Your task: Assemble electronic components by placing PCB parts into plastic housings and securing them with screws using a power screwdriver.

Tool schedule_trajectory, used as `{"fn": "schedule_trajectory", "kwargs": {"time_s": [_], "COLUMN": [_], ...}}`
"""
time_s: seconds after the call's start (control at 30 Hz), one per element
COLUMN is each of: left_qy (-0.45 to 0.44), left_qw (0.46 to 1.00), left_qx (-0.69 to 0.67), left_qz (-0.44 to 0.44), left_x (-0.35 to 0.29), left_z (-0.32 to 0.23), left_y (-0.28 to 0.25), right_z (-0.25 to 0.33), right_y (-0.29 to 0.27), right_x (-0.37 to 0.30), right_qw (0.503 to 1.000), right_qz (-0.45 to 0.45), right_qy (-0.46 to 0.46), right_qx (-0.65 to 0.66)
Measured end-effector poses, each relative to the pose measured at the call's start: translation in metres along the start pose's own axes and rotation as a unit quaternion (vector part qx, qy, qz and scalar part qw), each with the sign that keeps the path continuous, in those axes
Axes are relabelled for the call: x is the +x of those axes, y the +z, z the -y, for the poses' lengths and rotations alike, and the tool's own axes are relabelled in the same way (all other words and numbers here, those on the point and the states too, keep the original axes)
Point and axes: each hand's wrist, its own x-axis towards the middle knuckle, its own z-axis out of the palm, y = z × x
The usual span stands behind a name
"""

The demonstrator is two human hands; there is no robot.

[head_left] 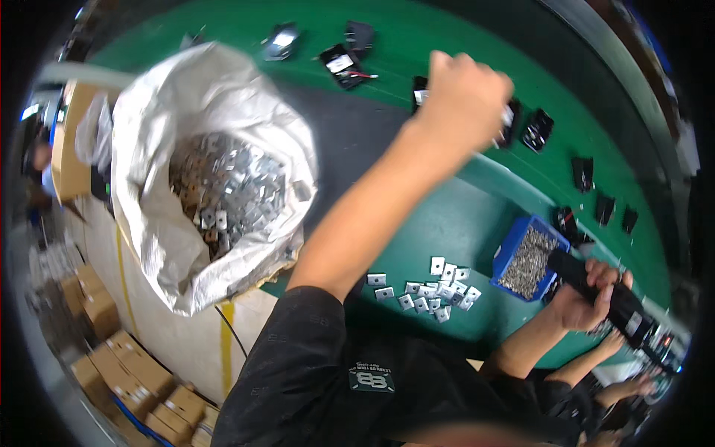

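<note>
A dark green patch [371,379] is set on the black shirt [462,391], its pale lettering seen upside down; faint marks are printed on the sleeve [290,350]. A white label [633,323] is carried by the black tool [624,305] in the right hand [579,307], another by a black unit [347,77] on the green belt [447,26]; the print on both is too small to be read.

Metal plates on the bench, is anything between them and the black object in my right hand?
Yes: in this view, the blue bin of small parts lies between the metal plates and the left end of the black object in your right hand. Its height is unclear.
</note>
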Motion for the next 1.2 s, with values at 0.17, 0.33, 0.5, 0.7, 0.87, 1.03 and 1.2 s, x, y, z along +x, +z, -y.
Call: {"fn": "schedule_trajectory", "kwargs": {"time_s": [0.17,0.33,0.5,0.7,0.87,1.03,1.2], "left_qy": [0.032,-0.047,-0.030,0.014,0.020,0.022,0.095], "left_qw": [0.994,0.981,0.974,0.972,0.956,0.962,0.958], "left_qx": [-0.084,-0.172,-0.220,-0.236,-0.276,-0.270,-0.271], "left_qz": [0.067,0.071,0.045,0.011,0.094,0.035,0.010], "left_x": [-0.071,-0.113,-0.129,-0.126,-0.114,-0.109,-0.100], "left_z": [-0.037,-0.036,-0.028,-0.028,-0.013,-0.024,-0.060], "left_y": [-0.004,0.024,0.026,0.039,0.018,0.017,0.013], "right_z": [0.007,-0.009,-0.025,0.003,0.010,0.016,0.032], "right_y": [0.002,-0.001,0.016,0.015,0.027,0.030,0.020], "right_x": [0.008,0.010,0.007,0.016,0.024,0.017,0.005], "right_qw": [1.000,0.999,0.997,0.999,0.997,0.996,0.993], "right_qz": [-0.008,0.018,-0.026,-0.049,-0.044,0.027,0.051], "right_qy": [-0.002,0.032,0.026,0.004,0.029,0.013,0.014], "right_qx": [-0.001,0.018,-0.073,-0.018,0.056,0.080,0.107]}}
